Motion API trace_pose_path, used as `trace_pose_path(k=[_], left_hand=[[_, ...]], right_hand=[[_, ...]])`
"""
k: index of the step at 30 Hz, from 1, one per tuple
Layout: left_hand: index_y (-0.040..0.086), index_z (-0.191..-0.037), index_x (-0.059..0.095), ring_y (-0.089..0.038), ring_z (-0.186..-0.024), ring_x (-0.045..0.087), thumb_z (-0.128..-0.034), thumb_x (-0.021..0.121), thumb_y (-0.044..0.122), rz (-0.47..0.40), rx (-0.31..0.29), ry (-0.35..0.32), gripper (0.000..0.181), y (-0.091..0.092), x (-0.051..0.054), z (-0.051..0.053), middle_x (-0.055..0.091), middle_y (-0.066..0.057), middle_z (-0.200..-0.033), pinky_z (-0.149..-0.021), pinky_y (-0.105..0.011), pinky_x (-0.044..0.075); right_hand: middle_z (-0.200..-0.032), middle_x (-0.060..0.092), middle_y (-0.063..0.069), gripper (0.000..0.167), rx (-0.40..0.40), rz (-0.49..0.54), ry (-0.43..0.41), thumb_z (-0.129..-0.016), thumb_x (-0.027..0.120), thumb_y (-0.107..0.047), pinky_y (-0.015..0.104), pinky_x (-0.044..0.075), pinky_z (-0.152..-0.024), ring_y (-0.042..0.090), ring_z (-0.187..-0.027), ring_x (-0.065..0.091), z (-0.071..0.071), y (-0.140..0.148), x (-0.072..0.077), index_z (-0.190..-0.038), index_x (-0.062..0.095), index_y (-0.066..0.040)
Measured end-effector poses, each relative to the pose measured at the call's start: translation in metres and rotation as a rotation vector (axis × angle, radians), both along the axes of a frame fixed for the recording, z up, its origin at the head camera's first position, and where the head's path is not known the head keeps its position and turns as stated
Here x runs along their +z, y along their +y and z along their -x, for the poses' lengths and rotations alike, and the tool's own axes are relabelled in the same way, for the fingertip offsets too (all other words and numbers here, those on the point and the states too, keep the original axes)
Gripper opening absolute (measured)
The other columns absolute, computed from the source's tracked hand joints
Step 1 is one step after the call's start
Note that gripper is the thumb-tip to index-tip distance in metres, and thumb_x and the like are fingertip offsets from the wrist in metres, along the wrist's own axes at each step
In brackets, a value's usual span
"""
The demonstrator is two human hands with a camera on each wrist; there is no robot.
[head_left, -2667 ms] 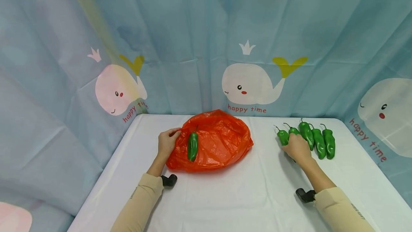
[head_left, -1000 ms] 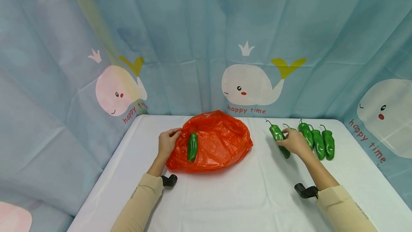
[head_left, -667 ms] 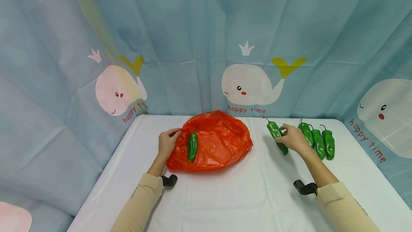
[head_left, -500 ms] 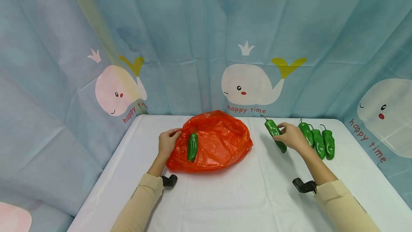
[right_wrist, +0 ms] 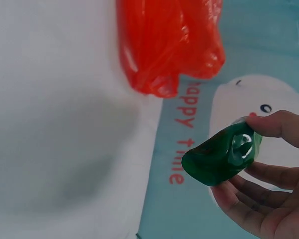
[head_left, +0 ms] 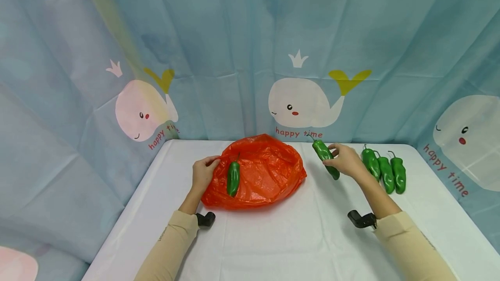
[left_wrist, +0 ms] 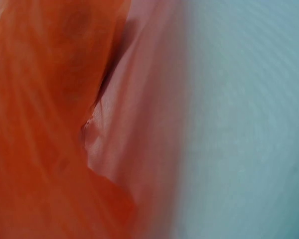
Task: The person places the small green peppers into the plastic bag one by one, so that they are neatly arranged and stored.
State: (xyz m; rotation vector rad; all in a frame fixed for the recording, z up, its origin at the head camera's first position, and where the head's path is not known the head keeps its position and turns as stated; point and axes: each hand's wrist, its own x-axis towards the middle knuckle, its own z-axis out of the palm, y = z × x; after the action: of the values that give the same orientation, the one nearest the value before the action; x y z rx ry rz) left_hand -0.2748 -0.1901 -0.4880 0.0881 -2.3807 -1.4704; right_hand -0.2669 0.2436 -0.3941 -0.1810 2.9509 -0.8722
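My left hand pinches the left rim of a thin red plastic bag, which lies spread with its mouth wide. One green pepper rests inside, near the bag's left side. In the left wrist view, the plastic bag fills the left part, blurred and close. My right hand holds another green pepper between thumb and fingers, raised over the table and tilted, stem toward the upper left. The right wrist view shows this pepper in the fingertips of my right hand, apart from the bag.
Right of my right hand, three green peppers lie side by side; the hand covers the area beside them. White cloth covers the table. A blue curtain with whale prints stands along the back and sides.
My right hand has lifted a pepper from the left end of the row and carried it leftward, toward the bag. The left hand and bag look unmoved.
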Motion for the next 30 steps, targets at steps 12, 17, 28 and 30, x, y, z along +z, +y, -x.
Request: trace_pose_path(k=[12,17,28,30], left_hand=[[0.003,-0.110,0.074,-0.031,-0.102,0.067,-0.0936,0.066,0.020,-0.008,-0.010,-0.007,0.025,0.000,0.005,0.001,0.073,-0.017,-0.108,-0.093,-0.045,0.054],[0.002,-0.109,0.074,-0.030,-0.102,0.067,-0.0934,0.066,0.019,-0.019,-0.020,-0.011,0.024,-0.001,0.006,0.002,0.073,-0.018,-0.108,-0.093,-0.045,0.054],[0.002,-0.108,0.074,-0.029,-0.101,0.067,-0.0935,0.066,0.019,-0.025,-0.019,-0.016,0.024,0.000,0.003,0.003,0.073,-0.017,-0.107,-0.091,-0.044,0.054],[0.002,-0.108,0.074,-0.029,-0.101,0.067,-0.0935,0.066,0.019,-0.028,-0.015,-0.014,0.024,0.000,0.003,0.003,0.073,-0.017,-0.107,-0.091,-0.044,0.054]], right_hand=[[-0.117,0.061,0.032,0.062,0.032,0.044,0.010,-0.086,0.071,-0.023,0.042,0.057,-0.069,0.042,-0.097,0.062,0.011,-0.021,0.012,-0.135,0.049,0.008],[-0.119,0.061,0.033,0.062,0.030,0.063,-0.009,-0.086,0.071,-0.022,0.042,0.059,-0.072,0.042,-0.098,0.063,0.017,-0.033,0.019,-0.136,0.048,0.007],[-0.111,0.064,0.031,0.058,0.065,0.114,-0.005,-0.084,0.074,-0.018,0.040,0.060,-0.071,0.038,-0.092,0.066,0.025,-0.058,0.012,-0.131,0.052,0.009],[-0.109,0.065,0.030,0.057,0.076,0.121,-0.004,-0.084,0.074,-0.018,0.041,0.060,-0.071,0.037,-0.091,0.067,0.025,-0.062,0.012,-0.130,0.053,0.009]])
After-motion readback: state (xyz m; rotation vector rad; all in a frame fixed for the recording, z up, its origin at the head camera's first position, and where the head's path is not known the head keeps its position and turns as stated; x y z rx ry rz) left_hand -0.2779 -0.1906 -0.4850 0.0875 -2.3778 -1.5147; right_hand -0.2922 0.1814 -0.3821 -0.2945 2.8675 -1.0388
